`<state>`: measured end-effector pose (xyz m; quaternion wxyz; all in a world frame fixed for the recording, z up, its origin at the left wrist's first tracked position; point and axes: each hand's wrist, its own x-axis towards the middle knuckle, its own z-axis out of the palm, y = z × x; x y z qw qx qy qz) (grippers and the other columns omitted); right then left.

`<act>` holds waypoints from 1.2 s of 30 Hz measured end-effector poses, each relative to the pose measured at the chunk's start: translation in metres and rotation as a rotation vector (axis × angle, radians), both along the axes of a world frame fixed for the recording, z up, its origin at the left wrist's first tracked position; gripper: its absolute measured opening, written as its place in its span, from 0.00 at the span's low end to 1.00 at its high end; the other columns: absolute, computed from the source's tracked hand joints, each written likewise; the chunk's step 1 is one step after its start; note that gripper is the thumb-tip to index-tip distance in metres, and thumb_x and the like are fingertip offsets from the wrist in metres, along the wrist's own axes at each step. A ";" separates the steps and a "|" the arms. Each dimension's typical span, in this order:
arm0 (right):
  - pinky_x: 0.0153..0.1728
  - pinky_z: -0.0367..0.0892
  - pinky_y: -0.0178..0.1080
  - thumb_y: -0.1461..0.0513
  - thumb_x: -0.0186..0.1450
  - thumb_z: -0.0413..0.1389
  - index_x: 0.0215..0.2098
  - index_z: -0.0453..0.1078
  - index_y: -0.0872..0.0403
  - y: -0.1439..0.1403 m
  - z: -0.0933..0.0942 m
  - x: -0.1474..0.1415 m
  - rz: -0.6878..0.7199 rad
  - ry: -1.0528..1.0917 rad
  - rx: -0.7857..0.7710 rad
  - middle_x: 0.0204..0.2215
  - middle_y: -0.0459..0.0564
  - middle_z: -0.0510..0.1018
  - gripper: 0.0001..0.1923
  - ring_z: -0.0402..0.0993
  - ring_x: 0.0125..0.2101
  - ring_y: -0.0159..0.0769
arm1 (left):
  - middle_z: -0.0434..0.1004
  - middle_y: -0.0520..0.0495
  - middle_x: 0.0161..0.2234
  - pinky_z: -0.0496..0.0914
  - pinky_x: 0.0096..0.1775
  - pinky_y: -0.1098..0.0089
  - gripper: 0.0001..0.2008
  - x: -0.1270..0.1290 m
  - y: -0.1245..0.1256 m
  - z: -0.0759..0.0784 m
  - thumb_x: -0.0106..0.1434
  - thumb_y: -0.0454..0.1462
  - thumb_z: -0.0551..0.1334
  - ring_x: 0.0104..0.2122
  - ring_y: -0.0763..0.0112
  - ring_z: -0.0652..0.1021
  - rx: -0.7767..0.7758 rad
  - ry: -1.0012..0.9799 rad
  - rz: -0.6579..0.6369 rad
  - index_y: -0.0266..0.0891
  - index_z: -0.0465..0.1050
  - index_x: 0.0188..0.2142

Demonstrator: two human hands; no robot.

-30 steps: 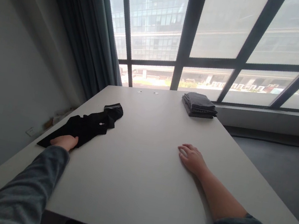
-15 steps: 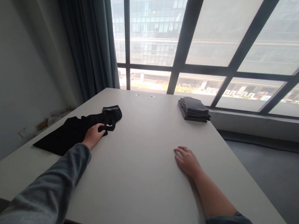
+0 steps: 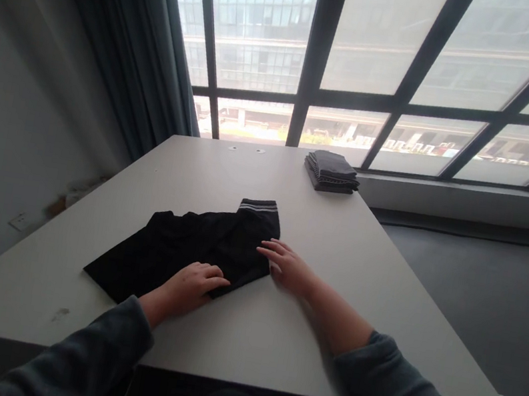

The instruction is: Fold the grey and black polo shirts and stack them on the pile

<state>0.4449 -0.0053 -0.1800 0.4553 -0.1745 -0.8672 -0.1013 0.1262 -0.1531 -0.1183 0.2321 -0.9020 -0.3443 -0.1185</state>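
1. Standing beside the person: grey-blue curtain [image 3: 117, 45] hangs far left, wall socket [image 3: 18, 222] low on the wall beneath it; what lies on the floor near it is too dim to make out.
2. Black garment [image 3: 185, 249] lies flat on the white tabletop [image 3: 371, 290], left of centre and close to the near edge, long axis running diagonally away. The striped band [image 3: 259, 206] at its far end looks like a waistband or cuff; can't tell which, so garment type is unclear.
3. Left hand [image 3: 191, 287] rests on the garment's near edge, fingers curled loosely and together, pressing down. Probably pinning the fabric so it doesn't slide. Whether the fingertips grip a fold underneath can't be told.
4. Right hand [image 3: 286, 268] lies at the garment's right edge, fingers spread and flat, tips touching the cloth. Reads as smoothing or steadying, not a pinch.
5. Folded dark stack [image 3: 332, 172] sits at the far edge of the tabletop by the window [image 3: 372, 40], well apart from both hands. Item count not readable.
6. Both sleeves are cut off by the bottom of the view.
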 end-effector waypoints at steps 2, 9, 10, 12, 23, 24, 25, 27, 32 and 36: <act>0.69 0.62 0.58 0.71 0.62 0.55 0.67 0.72 0.48 -0.007 0.000 -0.007 0.079 -0.094 0.017 0.66 0.55 0.73 0.36 0.61 0.71 0.51 | 0.83 0.44 0.49 0.76 0.49 0.61 0.19 -0.007 -0.008 -0.003 0.68 0.29 0.60 0.47 0.60 0.83 -0.012 -0.129 0.018 0.46 0.80 0.53; 0.68 0.58 0.60 0.61 0.74 0.55 0.60 0.77 0.48 -0.035 0.003 -0.030 0.209 -0.131 -0.049 0.54 0.55 0.83 0.18 0.79 0.56 0.47 | 0.85 0.44 0.48 0.77 0.51 0.60 0.12 -0.011 -0.018 0.005 0.74 0.42 0.60 0.46 0.59 0.84 -0.024 -0.455 0.064 0.44 0.78 0.51; 0.65 0.64 0.56 0.60 0.75 0.53 0.57 0.78 0.50 -0.036 0.004 -0.033 0.206 -0.081 -0.066 0.50 0.55 0.85 0.16 0.81 0.51 0.45 | 0.85 0.44 0.47 0.76 0.50 0.60 0.12 -0.010 -0.016 0.007 0.74 0.43 0.60 0.46 0.58 0.84 -0.027 -0.465 0.065 0.44 0.79 0.50; 0.53 0.73 0.48 0.57 0.77 0.52 0.53 0.80 0.51 -0.038 0.007 -0.034 0.176 0.026 -0.107 0.45 0.56 0.86 0.15 0.83 0.44 0.44 | 0.85 0.44 0.43 0.76 0.47 0.61 0.12 -0.008 -0.009 0.013 0.73 0.44 0.60 0.42 0.59 0.83 -0.036 -0.499 0.060 0.43 0.79 0.47; 0.43 0.72 0.42 0.50 0.60 0.69 0.51 0.79 0.52 -0.033 0.015 -0.005 0.347 0.179 -0.515 0.39 0.48 0.84 0.24 0.79 0.40 0.42 | 0.75 0.51 0.29 0.69 0.34 0.68 0.20 -0.001 0.023 0.041 0.71 0.54 0.59 0.29 0.66 0.74 -0.079 -0.730 0.079 0.41 0.72 0.33; 0.42 0.71 0.41 0.48 0.62 0.67 0.46 0.80 0.53 -0.030 0.019 -0.006 0.363 0.246 -0.556 0.36 0.47 0.83 0.21 0.77 0.37 0.40 | 0.75 0.51 0.29 0.69 0.34 0.68 0.21 -0.001 0.027 0.049 0.70 0.55 0.60 0.30 0.66 0.74 -0.099 -0.738 0.090 0.40 0.72 0.34; 0.40 0.70 0.41 0.47 0.64 0.65 0.42 0.79 0.53 -0.028 0.023 -0.006 0.373 0.330 -0.582 0.33 0.47 0.81 0.19 0.75 0.35 0.39 | 0.76 0.51 0.30 0.70 0.35 0.67 0.21 0.000 0.031 0.057 0.69 0.56 0.61 0.30 0.66 0.75 -0.130 -0.744 0.092 0.40 0.73 0.35; 0.37 0.68 0.40 0.45 0.66 0.61 0.37 0.77 0.53 -0.024 0.032 -0.008 0.376 0.498 -0.579 0.30 0.45 0.78 0.19 0.71 0.32 0.37 | 0.78 0.49 0.32 0.72 0.38 0.66 0.24 0.006 0.043 0.071 0.68 0.58 0.61 0.33 0.63 0.77 -0.203 -0.765 0.070 0.40 0.75 0.37; 0.31 0.60 0.38 0.42 0.68 0.57 0.29 0.67 0.50 -0.022 0.037 -0.009 0.289 0.704 -0.522 0.24 0.42 0.66 0.23 0.62 0.27 0.35 | 0.73 0.50 0.27 0.71 0.37 0.64 0.27 0.026 0.071 0.072 0.71 0.61 0.54 0.30 0.64 0.74 -0.059 -0.769 0.051 0.42 0.68 0.30; 0.28 0.56 0.38 0.41 0.69 0.56 0.26 0.63 0.50 -0.020 0.029 -0.002 0.186 0.685 -0.485 0.22 0.42 0.62 0.25 0.58 0.26 0.35 | 0.67 0.53 0.23 0.65 0.32 0.66 0.26 0.024 0.077 0.054 0.74 0.57 0.52 0.25 0.68 0.68 -0.016 -0.613 0.054 0.44 0.61 0.26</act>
